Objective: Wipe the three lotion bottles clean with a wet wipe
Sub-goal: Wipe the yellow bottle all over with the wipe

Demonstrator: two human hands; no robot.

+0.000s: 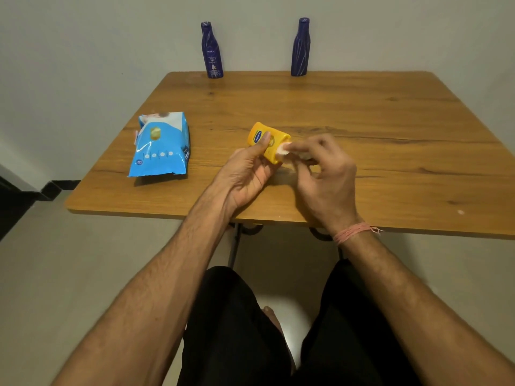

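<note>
My left hand (246, 174) grips a small yellow lotion bottle (274, 137) above the middle of the wooden table (362, 121), thumb lying across its blue label. My right hand (323, 174) pinches a white wet wipe (284, 149) against the bottle's right end. Two dark blue lotion bottles stand upright at the table's far edge by the wall, one at the left (211, 51) and one at the right (301, 48).
A blue and white pack of wet wipes (160, 146) lies on the table to the left of my hands. The wall runs right behind the far edge. My knees in black trousers sit under the near edge.
</note>
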